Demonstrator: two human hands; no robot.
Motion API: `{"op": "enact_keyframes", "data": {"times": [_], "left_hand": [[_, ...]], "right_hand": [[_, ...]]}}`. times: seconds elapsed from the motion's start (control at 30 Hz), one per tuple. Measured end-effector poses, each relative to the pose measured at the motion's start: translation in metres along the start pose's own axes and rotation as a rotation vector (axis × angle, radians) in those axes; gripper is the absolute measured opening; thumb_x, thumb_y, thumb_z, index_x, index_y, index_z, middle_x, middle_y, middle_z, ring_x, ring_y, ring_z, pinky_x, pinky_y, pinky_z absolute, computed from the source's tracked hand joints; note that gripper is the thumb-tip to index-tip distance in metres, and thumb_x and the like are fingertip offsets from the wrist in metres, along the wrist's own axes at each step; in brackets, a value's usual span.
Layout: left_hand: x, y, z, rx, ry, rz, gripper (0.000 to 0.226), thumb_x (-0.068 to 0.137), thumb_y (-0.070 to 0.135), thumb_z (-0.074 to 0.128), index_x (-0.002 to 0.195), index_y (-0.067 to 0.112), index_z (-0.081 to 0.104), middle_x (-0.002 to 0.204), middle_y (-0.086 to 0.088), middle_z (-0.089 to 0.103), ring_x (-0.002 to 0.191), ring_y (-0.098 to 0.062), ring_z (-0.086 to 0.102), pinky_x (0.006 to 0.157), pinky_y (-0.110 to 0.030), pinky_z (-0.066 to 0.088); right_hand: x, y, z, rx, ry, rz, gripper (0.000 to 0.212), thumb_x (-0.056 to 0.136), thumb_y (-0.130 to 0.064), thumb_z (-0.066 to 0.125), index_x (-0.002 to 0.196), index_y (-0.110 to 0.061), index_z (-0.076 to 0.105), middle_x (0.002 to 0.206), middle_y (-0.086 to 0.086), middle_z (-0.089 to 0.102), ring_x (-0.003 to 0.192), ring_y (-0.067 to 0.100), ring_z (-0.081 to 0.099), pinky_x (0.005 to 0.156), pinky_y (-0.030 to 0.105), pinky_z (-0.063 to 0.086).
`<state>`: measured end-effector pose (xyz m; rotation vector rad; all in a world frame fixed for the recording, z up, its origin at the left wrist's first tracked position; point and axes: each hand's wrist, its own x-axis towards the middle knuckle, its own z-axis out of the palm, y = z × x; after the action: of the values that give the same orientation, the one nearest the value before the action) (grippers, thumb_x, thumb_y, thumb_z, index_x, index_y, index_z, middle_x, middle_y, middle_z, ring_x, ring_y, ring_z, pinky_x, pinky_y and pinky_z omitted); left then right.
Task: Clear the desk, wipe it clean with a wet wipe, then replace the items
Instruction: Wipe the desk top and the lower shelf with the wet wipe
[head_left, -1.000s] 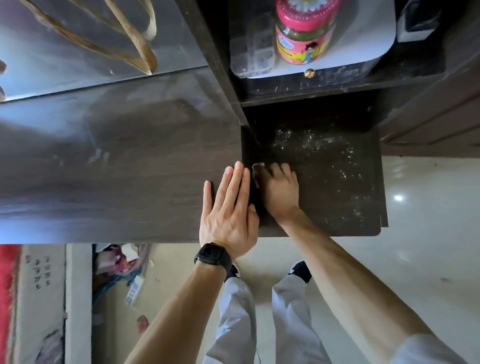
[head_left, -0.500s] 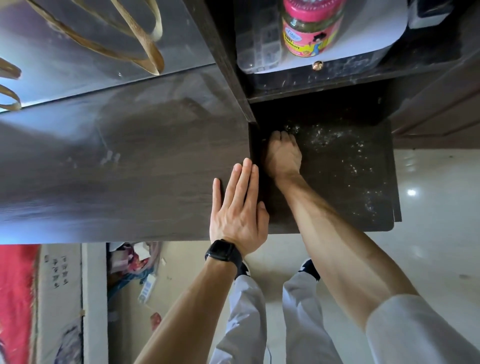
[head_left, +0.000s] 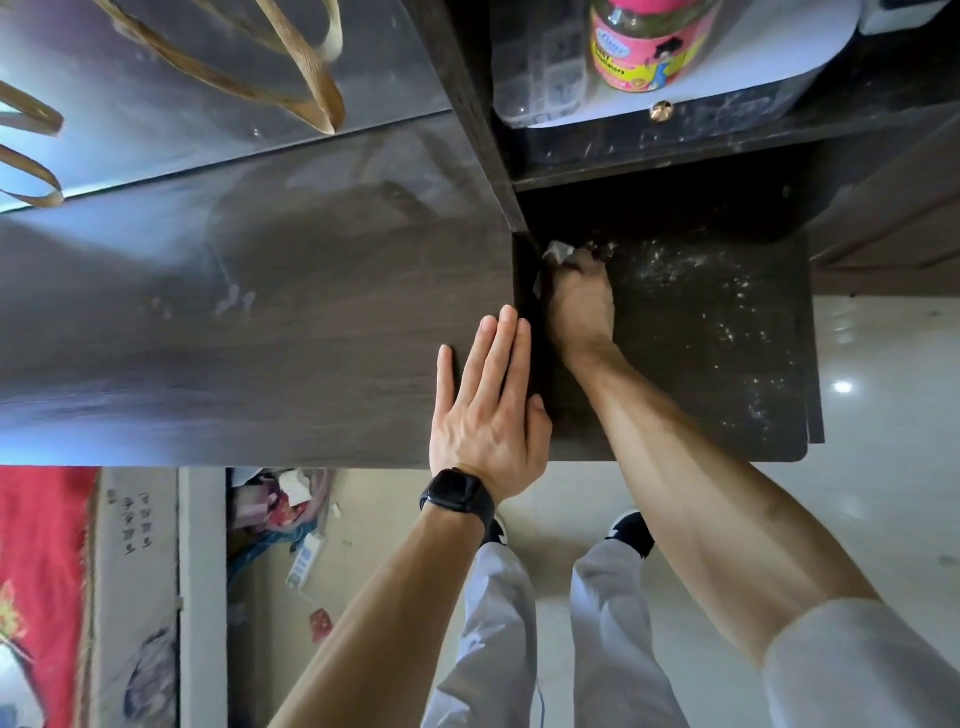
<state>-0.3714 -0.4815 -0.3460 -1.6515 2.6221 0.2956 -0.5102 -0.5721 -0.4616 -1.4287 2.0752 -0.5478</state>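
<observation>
Presently wiping. Right hand (head_left: 579, 296) is down on the lower pull-out shelf (head_left: 727, 415), fingers (head_left: 582, 260) curled shut over a white wet wipe (head_left: 557, 251); only a crumpled corner of the wipe shows past the fingertips, at the shelf's far-left corner against the side of the desk (head_left: 260, 312).

Left hand (head_left: 488, 410) lies flat on the desk top, fingers together and extended, holding nothing, thumb hooked over the desk's right edge. Looks like bracing.

Key relation: white specks of dust (head_left: 727, 301) lie to the right of the wiping hand, scattered across the far and right parts of the shelf. The strip beneath the right forearm looks cleaner, though shadow makes that hard to confirm. Next stroke probably needs to run rightward from the corner. Right hand is the only one near; left stays a level above.

Jar (head_left: 644, 47) and clear plastic box (head_left: 540, 67) sit on the shelf behind, well clear.
</observation>
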Motion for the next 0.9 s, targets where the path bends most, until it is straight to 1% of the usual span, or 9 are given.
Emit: {"op": "enact_keyframes", "data": {"times": [0.23, 0.3, 0.43, 0.53, 0.6, 0.67, 0.73, 0.8, 0.9], "left_hand": [[-0.001, 0.001, -0.002, -0.002, -0.004, -0.005, 0.069, 0.091, 0.029, 0.04, 0.155, 0.011, 0.023, 0.165, -0.002, 0.014, 0.152, -0.016, 0.006, 0.121, -0.053, 0.013], [-0.002, 0.001, -0.003, -0.003, 0.009, -0.002, 0.069, 0.09, 0.029, 0.04, 0.155, 0.011, 0.024, 0.164, -0.002, 0.015, 0.152, -0.016, 0.007, 0.121, -0.053, 0.013], [0.0, 0.001, -0.002, -0.002, 0.022, 0.005, 0.07, 0.089, 0.028, 0.041, 0.155, 0.01, 0.025, 0.164, -0.003, 0.016, 0.152, -0.017, 0.009, 0.121, -0.053, 0.013], [-0.001, 0.001, -0.001, 0.007, 0.022, 0.002, 0.071, 0.089, 0.028, 0.043, 0.155, 0.011, 0.025, 0.164, -0.003, 0.016, 0.152, -0.017, 0.009, 0.121, -0.053, 0.013], [-0.001, 0.0, -0.001, 0.008, 0.018, 0.005, 0.07, 0.089, 0.029, 0.041, 0.155, 0.011, 0.024, 0.164, -0.002, 0.015, 0.152, -0.017, 0.008, 0.121, -0.053, 0.013], [0.0, 0.0, 0.0, 0.006, 0.023, 0.001, 0.07, 0.09, 0.029, 0.041, 0.155, 0.011, 0.023, 0.164, -0.002, 0.015, 0.152, -0.016, 0.008, 0.121, -0.053, 0.012], [0.0, 0.001, 0.0, 0.006, 0.031, 0.001, 0.07, 0.089, 0.028, 0.042, 0.155, 0.011, 0.024, 0.164, -0.002, 0.016, 0.152, -0.016, 0.009, 0.121, -0.053, 0.013], [0.0, 0.0, 0.0, 0.01, 0.038, 0.002, 0.07, 0.089, 0.028, 0.043, 0.155, 0.011, 0.025, 0.164, -0.003, 0.017, 0.152, -0.017, 0.01, 0.121, -0.053, 0.013], [-0.001, 0.0, 0.0, 0.011, 0.04, 0.006, 0.069, 0.09, 0.028, 0.043, 0.154, 0.01, 0.026, 0.164, -0.003, 0.018, 0.152, -0.017, 0.011, 0.12, -0.053, 0.014]], "right_hand": [[-0.063, 0.018, -0.004, -0.259, -0.231, -0.206, 0.036, 0.09, -0.022, 0.05, 0.123, -0.019, 0.063, 0.117, 0.011, 0.061, 0.112, 0.031, 0.05, 0.101, 0.038, 0.043], [-0.063, 0.023, -0.018, -0.254, -0.154, -0.211, 0.034, 0.085, -0.017, 0.057, 0.117, -0.016, 0.067, 0.112, 0.012, 0.061, 0.104, 0.032, 0.052, 0.093, 0.041, 0.048], [-0.053, 0.028, -0.022, -0.206, 0.122, -0.223, 0.036, 0.083, -0.011, 0.051, 0.115, -0.01, 0.068, 0.103, 0.017, 0.062, 0.09, 0.037, 0.057, 0.077, 0.043, 0.053], [-0.052, 0.017, -0.003, -0.308, 0.014, -0.233, 0.046, 0.083, -0.014, 0.052, 0.128, -0.013, 0.061, 0.115, 0.016, 0.062, 0.1, 0.037, 0.057, 0.081, 0.043, 0.049], [-0.058, 0.013, 0.006, -0.381, -0.037, -0.22, 0.054, 0.088, -0.022, 0.044, 0.141, -0.014, 0.05, 0.135, 0.012, 0.055, 0.119, 0.032, 0.052, 0.092, 0.044, 0.046], [-0.064, 0.017, 0.011, -0.446, -0.145, -0.234, 0.064, 0.094, -0.028, 0.04, 0.154, -0.013, 0.026, 0.16, 0.006, 0.029, 0.144, 0.025, 0.03, 0.112, 0.044, 0.03], [-0.069, 0.026, 0.01, -0.491, -0.193, -0.237, 0.069, 0.097, -0.033, 0.039, 0.157, -0.011, 0.012, 0.165, 0.005, 0.013, 0.152, 0.022, 0.012, 0.121, 0.047, 0.012], [-0.075, 0.033, 0.001, -0.53, -0.174, -0.193, 0.07, 0.097, -0.04, 0.03, 0.156, -0.008, 0.012, 0.165, 0.008, 0.011, 0.153, 0.023, 0.003, 0.122, 0.051, 0.003], [-0.081, 0.036, -0.014, -0.45, -0.107, -0.155, 0.069, 0.096, -0.042, 0.017, 0.154, -0.005, 0.021, 0.163, 0.011, 0.018, 0.153, 0.024, 0.006, 0.122, 0.052, 0.009]]}}
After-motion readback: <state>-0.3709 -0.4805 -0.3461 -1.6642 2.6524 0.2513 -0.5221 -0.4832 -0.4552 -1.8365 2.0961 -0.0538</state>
